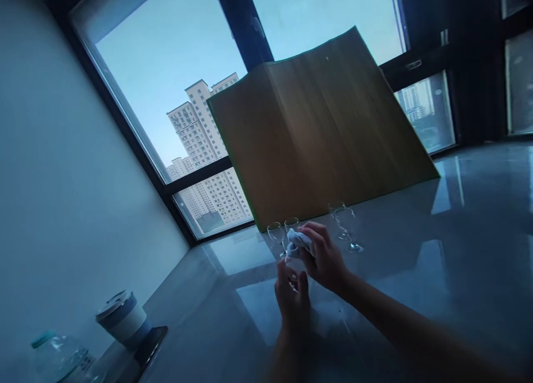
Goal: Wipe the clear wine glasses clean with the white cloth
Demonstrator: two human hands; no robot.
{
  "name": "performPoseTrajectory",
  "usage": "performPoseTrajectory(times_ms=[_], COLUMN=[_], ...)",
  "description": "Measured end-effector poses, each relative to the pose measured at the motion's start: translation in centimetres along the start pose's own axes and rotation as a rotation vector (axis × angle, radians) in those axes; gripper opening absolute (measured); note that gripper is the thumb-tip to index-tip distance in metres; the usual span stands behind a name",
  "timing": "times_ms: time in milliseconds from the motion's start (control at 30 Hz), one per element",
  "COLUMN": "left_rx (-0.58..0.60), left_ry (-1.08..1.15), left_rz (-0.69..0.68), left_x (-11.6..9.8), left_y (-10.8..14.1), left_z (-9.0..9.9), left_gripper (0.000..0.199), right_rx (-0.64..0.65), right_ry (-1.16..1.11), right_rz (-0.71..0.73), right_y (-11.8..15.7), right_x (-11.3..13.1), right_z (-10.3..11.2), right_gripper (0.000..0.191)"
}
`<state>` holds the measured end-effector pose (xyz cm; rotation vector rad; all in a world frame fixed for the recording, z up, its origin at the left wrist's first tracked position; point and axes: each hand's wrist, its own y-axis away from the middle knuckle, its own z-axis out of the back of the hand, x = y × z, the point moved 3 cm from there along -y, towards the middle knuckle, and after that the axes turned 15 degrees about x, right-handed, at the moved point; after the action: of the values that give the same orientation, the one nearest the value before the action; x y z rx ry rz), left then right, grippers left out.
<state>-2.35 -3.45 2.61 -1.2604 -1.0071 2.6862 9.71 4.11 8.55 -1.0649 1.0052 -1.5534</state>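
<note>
My right hand (pixel 322 258) is closed around a white cloth (pixel 298 240), which is bunched up. Just below it, my left hand (pixel 292 294) pinches a small stemmed glass by its foot (pixel 293 284); the bowl is hidden by the cloth and fingers. Behind the cloth stand a clear stemmed glass (pixel 275 232) and another stemmed glass (pixel 291 223), partly covered by my right hand. To the right, beyond my right wrist, are a front stemmed glass (pixel 345 221) and a rear one (pixel 335 207), both upright and apart from my hands.
A large brown folded board (pixel 316 133) stands behind the glasses, against the window (pixel 166 66). At the lower left are a lidded cup (pixel 127 319), a dark phone (pixel 152 344) and a clear plastic bottle (pixel 60 358). The glossy tabletop (pixel 200 322) reflects the window.
</note>
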Motion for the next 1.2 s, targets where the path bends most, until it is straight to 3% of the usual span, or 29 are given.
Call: performPoseTrajectory(times_ms=[133, 267, 433, 600, 900, 1200], left_rx=[-0.090, -0.034, -0.071, -0.090, -0.111, -0.083], left_ry=[-0.094, -0.098, -0.199, -0.353, -0.475, -0.549], left_rz=[-0.036, -0.129, -0.203, -0.227, -0.227, -0.173], left_x=[0.4, 1.1, 1.2, 1.2, 1.8, 2.6], left_y=[-0.9, -2.4, -3.6, -4.3, -5.0, -5.1], left_z=[-0.8, -1.8, -0.4, 0.8, 1.9, 3.1], left_gripper=[0.056, 0.055, 0.050, 0.049, 0.047, 0.052], right_rx=[-0.096, -0.082, -0.062, 0.089, 0.203, 0.346], right_ry=[0.076, 0.047, -0.015, -0.030, -0.191, -0.512], right_rz=[-0.122, -0.197, -0.197, -0.241, -0.490, -0.445], right_y=[0.1, -0.1, -0.1, 0.0, 0.1, 0.6], right_x=[-0.3, -1.0, -1.1, -0.9, -0.3, -1.1], right_z=[0.4, 0.7, 0.9, -0.3, -0.8, -2.1], right_gripper=[0.051, 0.043, 0.035, 0.029, 0.048, 0.071])
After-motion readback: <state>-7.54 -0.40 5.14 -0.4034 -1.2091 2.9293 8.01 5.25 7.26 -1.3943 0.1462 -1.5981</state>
